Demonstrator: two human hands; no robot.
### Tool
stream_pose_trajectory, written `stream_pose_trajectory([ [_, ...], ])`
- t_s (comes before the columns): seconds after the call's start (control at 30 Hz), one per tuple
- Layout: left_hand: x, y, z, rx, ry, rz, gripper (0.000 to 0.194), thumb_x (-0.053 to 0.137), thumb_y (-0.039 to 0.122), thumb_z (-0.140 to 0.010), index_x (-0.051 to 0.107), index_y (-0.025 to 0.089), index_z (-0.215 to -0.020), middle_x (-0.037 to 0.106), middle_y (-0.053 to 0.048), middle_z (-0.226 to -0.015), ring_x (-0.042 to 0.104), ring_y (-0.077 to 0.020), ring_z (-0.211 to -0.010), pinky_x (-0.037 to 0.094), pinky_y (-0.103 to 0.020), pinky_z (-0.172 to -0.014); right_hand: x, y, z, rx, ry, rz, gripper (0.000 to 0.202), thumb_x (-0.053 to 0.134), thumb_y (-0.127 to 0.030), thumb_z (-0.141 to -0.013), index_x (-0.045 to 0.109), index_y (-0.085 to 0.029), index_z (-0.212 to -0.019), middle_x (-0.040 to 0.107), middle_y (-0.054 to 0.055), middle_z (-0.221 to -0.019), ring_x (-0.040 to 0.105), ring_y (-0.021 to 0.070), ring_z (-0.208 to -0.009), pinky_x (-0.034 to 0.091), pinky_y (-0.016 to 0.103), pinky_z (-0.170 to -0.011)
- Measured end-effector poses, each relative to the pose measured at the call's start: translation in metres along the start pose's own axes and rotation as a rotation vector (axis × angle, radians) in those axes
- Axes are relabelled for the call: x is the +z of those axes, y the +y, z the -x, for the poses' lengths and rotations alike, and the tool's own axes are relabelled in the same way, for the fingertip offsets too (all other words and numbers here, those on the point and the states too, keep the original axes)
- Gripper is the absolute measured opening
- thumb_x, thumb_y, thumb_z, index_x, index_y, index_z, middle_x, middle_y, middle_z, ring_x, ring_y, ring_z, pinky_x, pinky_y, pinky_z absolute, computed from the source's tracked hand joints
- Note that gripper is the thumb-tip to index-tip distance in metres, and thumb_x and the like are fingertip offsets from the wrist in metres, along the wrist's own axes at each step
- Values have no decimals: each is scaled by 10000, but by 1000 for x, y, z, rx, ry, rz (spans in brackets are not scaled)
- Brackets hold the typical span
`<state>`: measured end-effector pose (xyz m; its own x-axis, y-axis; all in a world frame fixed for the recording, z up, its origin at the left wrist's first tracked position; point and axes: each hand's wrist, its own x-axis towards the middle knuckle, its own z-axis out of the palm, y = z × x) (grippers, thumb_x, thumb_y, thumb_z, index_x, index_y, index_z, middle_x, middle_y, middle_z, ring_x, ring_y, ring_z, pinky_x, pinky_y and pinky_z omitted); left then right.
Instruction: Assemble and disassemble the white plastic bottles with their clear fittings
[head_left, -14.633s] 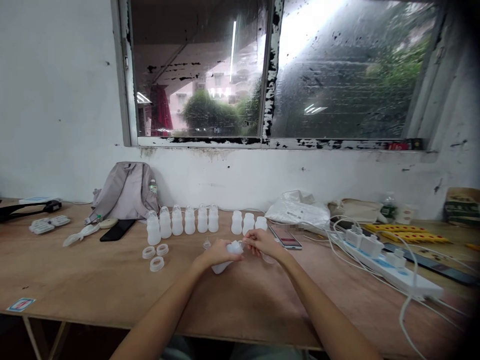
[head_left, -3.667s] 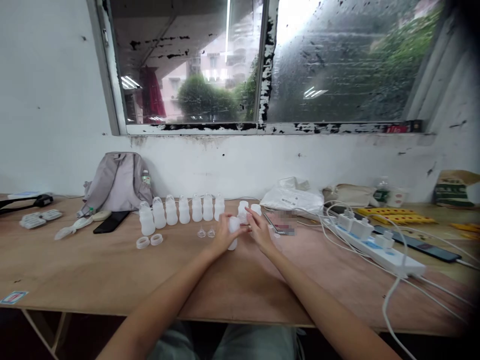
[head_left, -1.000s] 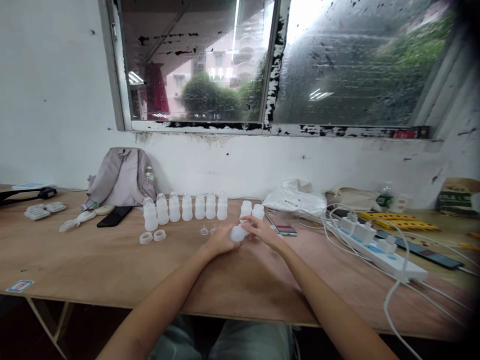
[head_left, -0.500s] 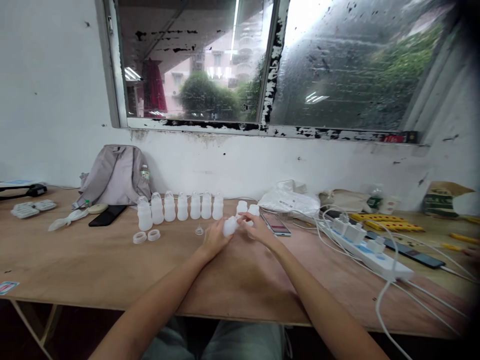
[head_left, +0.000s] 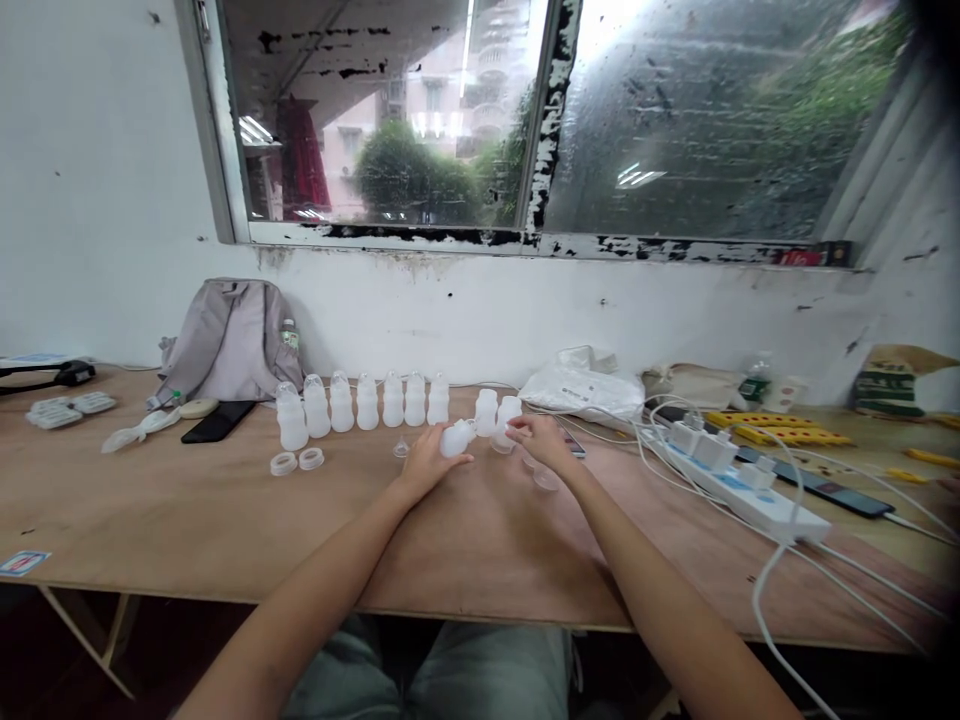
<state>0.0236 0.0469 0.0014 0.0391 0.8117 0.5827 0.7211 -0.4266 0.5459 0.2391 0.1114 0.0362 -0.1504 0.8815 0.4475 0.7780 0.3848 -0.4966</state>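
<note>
My left hand (head_left: 430, 462) is wrapped round a white baby bottle (head_left: 455, 438), tilted above the table with its neck toward the right. My right hand (head_left: 541, 440) is apart from that bottle, its thumb and fingers pinched together; what they hold, if anything, is too small to make out. Just behind my right fingertips stand two uncapped white bottles (head_left: 486, 412). A clear cap-like piece (head_left: 546, 480) shows below my right wrist. To the left of my left hand lies a clear nipple (head_left: 401, 448). Two white collar rings (head_left: 310, 458) lie farther left.
Several bottles with clear caps (head_left: 367, 402) stand in a row at the back left. A backpack (head_left: 236, 340) and a black phone (head_left: 217, 422) are beyond them. On the right are a plastic bag (head_left: 581, 385), another phone (head_left: 574, 445) and a power strip (head_left: 742, 495) with loose cables.
My right hand has moved off the held bottle to the right, while my left hand keeps its hold. The clear piece below my right wrist has come into view.
</note>
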Motion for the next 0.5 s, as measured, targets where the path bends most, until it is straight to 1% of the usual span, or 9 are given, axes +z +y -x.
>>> stream_pose_trajectory([
  [0.1,-1,1,0,-25,-6,-9,607,639,531,-614,485,192,-1094,579,-74,-1062,539,-232,-985,418,-340,-838,0,1,-5,-38,13,-491,323,569,-384,-699,615,-174,-939,627,92,-910,576,195,-764,431,306,-626],
  [0.13,-1,1,-1,-28,-10,-12,594,637,527,-618,493,194,-1089,583,-71,-1059,540,-231,-983,418,-340,-838,0,0,-5,-44,21,-612,355,568,-404,-695,598,-175,-964,621,92,-938,579,185,-750,432,285,-588],
  [0.2,-2,2,0,-21,-17,-15,573,636,519,-624,507,197,-1080,591,-64,-1053,541,-230,-981,418,-338,-839,-2,-4,-2,-61,8,-765,392,582,-414,-684,574,-189,-1004,610,85,-980,579,172,-746,427,259,-550],
  [0.27,-2,4,1,3,-14,-12,562,635,510,-629,513,198,-1079,593,-58,-1056,541,-227,-982,417,-330,-841,-2,-11,3,-79,-50,-840,397,604,-385,-677,562,-204,-1027,603,79,-1009,577,164,-767,433,253,-562],
  [0.4,-2,6,2,21,-26,-4,552,641,502,-623,522,207,-1074,605,-45,-1035,554,-221,-953,424,-316,-827,-1,-25,13,-114,-190,-874,360,634,-342,-660,589,-216,-995,602,68,-1021,568,171,-838,455,277,-640],
  [0.5,-3,8,3,11,-32,-3,556,646,501,-615,524,205,-1069,610,-45,-1024,557,-221,-950,428,-312,-823,1,-31,17,-143,-249,-921,329,634,-348,-664,608,-220,-966,592,59,-1036,557,178,-889,469,295,-694],
])
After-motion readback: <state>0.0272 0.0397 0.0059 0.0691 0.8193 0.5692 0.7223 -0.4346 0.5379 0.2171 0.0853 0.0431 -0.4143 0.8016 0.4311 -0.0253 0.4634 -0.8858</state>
